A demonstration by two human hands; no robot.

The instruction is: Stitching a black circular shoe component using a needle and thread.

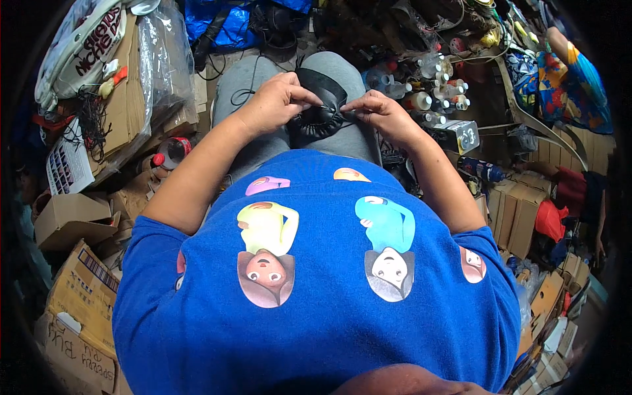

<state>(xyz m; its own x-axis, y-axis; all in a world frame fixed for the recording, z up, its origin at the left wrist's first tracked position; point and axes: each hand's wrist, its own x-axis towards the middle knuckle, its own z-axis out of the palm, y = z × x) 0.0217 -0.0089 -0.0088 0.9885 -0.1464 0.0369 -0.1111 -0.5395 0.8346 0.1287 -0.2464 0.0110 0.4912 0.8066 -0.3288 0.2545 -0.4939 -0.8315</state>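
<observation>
On my lap lies a black leather-like shoe upper (320, 85) with a smooth curved band and a tightly gathered, ridged edge. My left hand (273, 104) reaches over it from the left, index finger stretched toward the gathers, finger and thumb closed in a pinch. Opposite, my right hand (390, 118) pinches at the piece's right edge. The two sets of fingertips are close together, with a thin pale line between them, too small to name. A thin dark cord (245, 94) loops over my left knee.
Several capped bottles (421, 100) stand at the right beside a metal tin (462, 137). Flattened cardboard (125, 99) and clear plastic (164, 59) lean at the left, near a red-capped jar (172, 155). Cardboard boxes (76, 220) crowd the left side. Blue shiny sheeting (220, 26) lies ahead.
</observation>
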